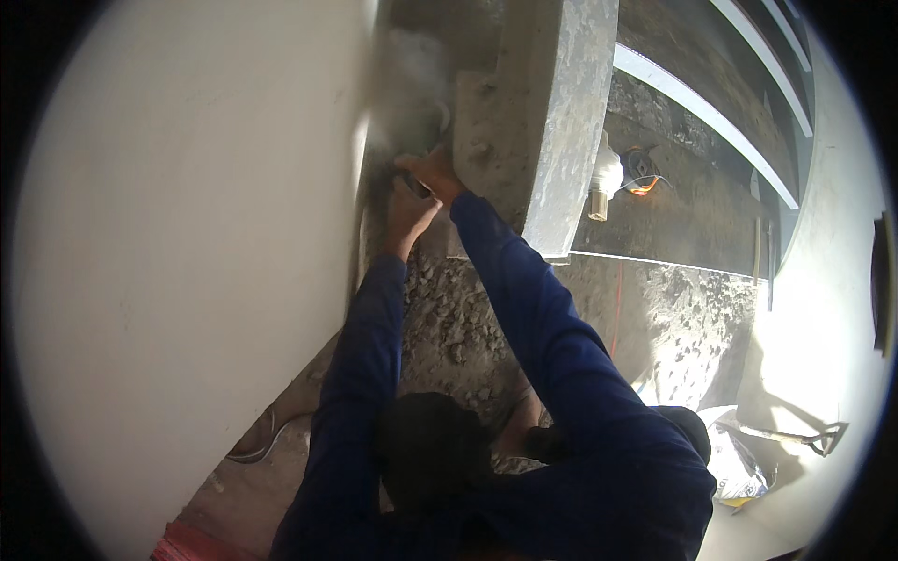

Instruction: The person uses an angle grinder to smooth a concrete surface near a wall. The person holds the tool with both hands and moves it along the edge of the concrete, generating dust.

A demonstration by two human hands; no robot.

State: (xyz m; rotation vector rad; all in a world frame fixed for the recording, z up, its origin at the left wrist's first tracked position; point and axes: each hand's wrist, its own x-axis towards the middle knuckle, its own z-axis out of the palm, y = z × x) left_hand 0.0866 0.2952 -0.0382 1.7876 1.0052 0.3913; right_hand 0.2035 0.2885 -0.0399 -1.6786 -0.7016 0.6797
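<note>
Head view: a dark object (419, 186) is being held in the narrow gap between a pale wall (206, 206) and a concrete block (482, 150), the far part of the gap being veiled by dust (412, 75). The object is being gripped by the left hand (410, 217), fingers curled narrow; the right hand (435, 172) is being held just beside, whether closed cannot be told. Blue-sleeved arms (524, 280) are being stretched forward over rubble (454, 313), probably for reach; both hands are perhaps being used for steadiness. Rightward, a printed bag (744, 467) is being stored near a D-handled tool (786, 435), seemingly clear of the work. No writing is being made out legibly.
</note>
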